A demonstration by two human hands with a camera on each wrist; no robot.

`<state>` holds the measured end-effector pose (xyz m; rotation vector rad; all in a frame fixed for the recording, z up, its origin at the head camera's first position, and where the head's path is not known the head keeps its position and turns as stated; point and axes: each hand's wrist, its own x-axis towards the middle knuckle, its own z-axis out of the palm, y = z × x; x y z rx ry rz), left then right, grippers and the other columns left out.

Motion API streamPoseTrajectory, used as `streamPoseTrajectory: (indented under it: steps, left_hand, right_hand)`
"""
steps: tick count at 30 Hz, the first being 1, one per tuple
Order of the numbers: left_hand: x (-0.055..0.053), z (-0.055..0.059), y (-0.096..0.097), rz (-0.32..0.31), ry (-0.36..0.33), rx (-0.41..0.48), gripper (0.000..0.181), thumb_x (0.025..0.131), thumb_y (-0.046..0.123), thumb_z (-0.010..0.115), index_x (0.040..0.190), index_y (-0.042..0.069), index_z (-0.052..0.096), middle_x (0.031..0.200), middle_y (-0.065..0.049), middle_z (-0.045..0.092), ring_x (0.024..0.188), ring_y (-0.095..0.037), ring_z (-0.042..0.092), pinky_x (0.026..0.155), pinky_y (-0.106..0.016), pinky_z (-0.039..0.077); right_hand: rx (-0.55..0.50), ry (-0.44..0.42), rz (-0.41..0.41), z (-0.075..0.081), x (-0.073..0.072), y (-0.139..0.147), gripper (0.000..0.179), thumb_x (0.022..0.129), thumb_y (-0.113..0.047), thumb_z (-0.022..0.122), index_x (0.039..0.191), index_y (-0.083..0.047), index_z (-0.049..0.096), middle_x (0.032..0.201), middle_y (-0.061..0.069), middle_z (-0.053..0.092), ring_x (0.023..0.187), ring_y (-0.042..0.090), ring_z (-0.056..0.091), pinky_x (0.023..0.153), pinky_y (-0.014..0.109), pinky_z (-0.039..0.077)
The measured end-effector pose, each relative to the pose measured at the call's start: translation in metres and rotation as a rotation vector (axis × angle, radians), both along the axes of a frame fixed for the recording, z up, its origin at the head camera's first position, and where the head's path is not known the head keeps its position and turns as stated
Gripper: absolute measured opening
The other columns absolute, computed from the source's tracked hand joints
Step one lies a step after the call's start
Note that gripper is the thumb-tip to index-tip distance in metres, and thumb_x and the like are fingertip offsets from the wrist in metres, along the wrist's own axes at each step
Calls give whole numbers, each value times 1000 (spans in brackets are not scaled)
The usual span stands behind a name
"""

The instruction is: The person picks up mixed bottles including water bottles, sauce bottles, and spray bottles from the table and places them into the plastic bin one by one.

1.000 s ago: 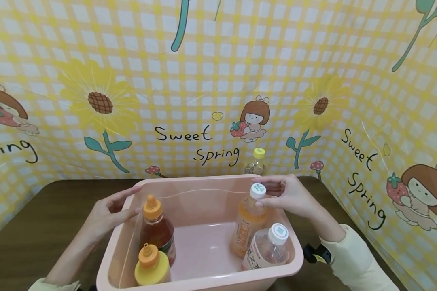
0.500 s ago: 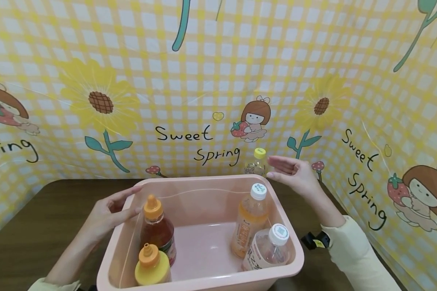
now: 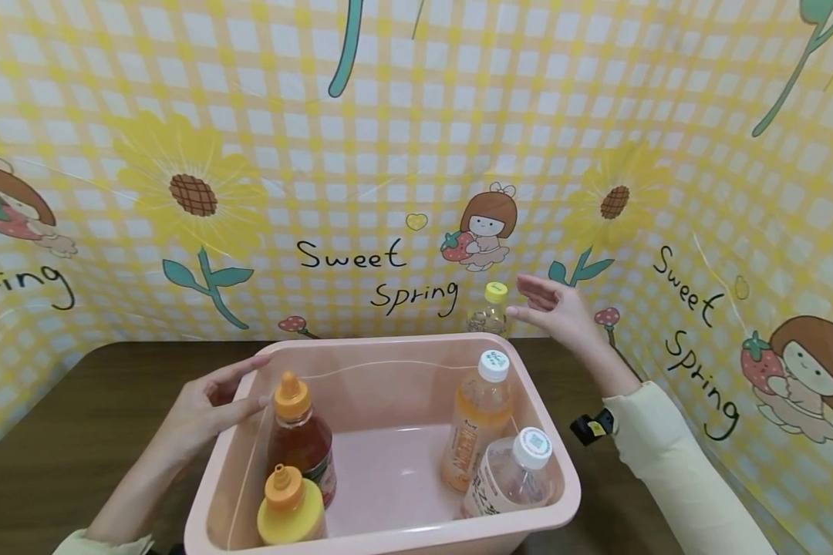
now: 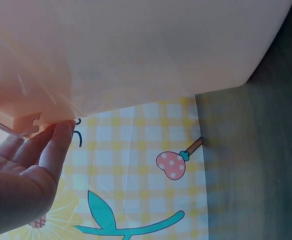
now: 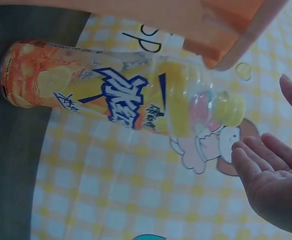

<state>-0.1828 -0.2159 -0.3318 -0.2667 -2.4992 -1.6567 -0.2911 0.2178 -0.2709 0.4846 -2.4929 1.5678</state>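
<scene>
My left hand (image 3: 199, 412) holds the left rim of a pink plastic tub (image 3: 389, 347), its fingers tucked under the lip in the left wrist view. My right hand (image 3: 555, 312) is spread beside a yellow-capped drink bottle (image 3: 496, 293) standing behind the tub's far right corner. In the right wrist view the whole bottle (image 5: 121, 95) shows, with an orange label, and a gap separates its cap from the fingers. Inside the tub on the right stand an orange drink bottle (image 3: 473, 424) and a clear white-capped bottle (image 3: 507, 482).
At the tub's left side stand a brown squeeze bottle (image 3: 301, 439) with an orange cap and a yellow squeeze bottle (image 3: 291, 516). Everything rests on a dark wooden table (image 3: 76, 432). A yellow checked cloth (image 3: 319, 154) hangs behind and along the right.
My right hand has let go of the orange drink bottle's cap and moved back and up, beside the yellow-capped bottle. The left hand has stayed on the rim.
</scene>
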Motion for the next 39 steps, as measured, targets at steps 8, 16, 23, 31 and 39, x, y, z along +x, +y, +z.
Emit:
streamPoseTrajectory:
  steps: [8,16,23,31,39]
  left_hand:
    - [-2,0,0,7,7,-2,52,83,17,66,131,6,49,111,16,56,91,1,53,71,-21,48]
    - [-4,-1,-1,13,8,8,52,83,15,66,132,6,48,111,22,53,93,3,51,72,-18,46]
    - [-3,-1,-1,9,18,7,51,84,15,65,131,5,48,111,27,52,95,6,49,73,-15,43]
    - [-4,-1,-2,11,6,-22,51,85,16,65,132,5,48,124,6,51,95,6,49,72,-17,45]
    - [-4,-1,-2,10,8,-20,51,84,16,65,132,5,48,123,6,52,94,4,49,71,-18,45]
  right_hand:
    - [37,-31,25,-10,-20,-6,63,80,-16,70,132,4,42,134,20,44,123,31,43,98,37,36]
    - [65,-35,17,-12,-28,-13,61,81,-18,69,132,4,43,131,21,47,119,31,46,93,34,41]
    - [91,-54,-18,-13,-33,-18,57,82,-21,68,129,4,46,123,23,53,113,32,52,88,35,46]
    - [105,-27,-97,-15,-35,-21,51,81,-22,70,123,3,53,117,22,57,108,30,56,85,34,48]
    - [122,-6,-111,-17,-35,-21,49,81,-22,70,121,3,55,115,21,59,106,30,57,84,33,48]
